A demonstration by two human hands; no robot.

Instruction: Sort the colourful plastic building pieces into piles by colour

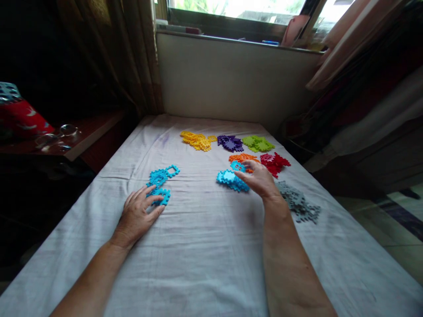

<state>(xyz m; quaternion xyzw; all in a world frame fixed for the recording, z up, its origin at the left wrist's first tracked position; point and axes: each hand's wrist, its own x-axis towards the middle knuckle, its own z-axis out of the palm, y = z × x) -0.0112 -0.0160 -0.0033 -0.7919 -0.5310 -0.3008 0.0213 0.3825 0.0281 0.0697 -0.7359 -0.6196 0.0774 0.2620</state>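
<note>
Light-blue notched plastic building pieces lie in two groups on the white cloth. My left hand [139, 213] rests with fingers spread at the near side of the left group, touching a square blue frame piece [162, 197]. Behind that piece are more blue pieces [158, 177] and an open blue frame [172, 171]. At the right group, my right hand [259, 178] pinches a small blue piece [237, 166] between thumb and fingers, just above the blue pile [231, 179]. Part of the grip is hidden.
Piles of yellow [197, 140], purple [230, 143], green [258, 143], orange [243, 157], red [275, 164] and grey pieces [299, 201] lie at the back and right of the cloth [198, 264]. Glasses [59, 135] rest on a side table at left.
</note>
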